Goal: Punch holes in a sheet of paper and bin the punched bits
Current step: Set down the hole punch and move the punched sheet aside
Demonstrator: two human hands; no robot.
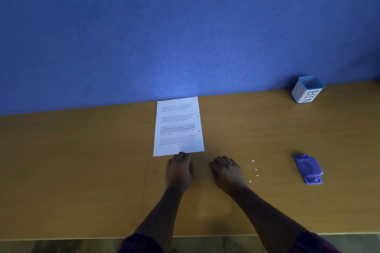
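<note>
A printed white sheet of paper (pixel 178 127) lies flat on the desk against the blue wall, with two punched holes near its right edge. My left hand (pixel 179 168) rests palm down just below the sheet, its fingertips touching the near edge. My right hand (pixel 226 171) lies on the desk to the right, fingers loosely curled, holding nothing. Several small white punched bits (pixel 256 169) are scattered right of my right hand. The blue hole punch (pixel 308 168) lies further right. A white cup with a blue rim marked BIN (pixel 307 90) stands at the back right.
The yellow-brown desk (pixel 82 170) runs along a blue wall (pixel 185 26). Its front edge crosses the bottom of the view, with floor below it.
</note>
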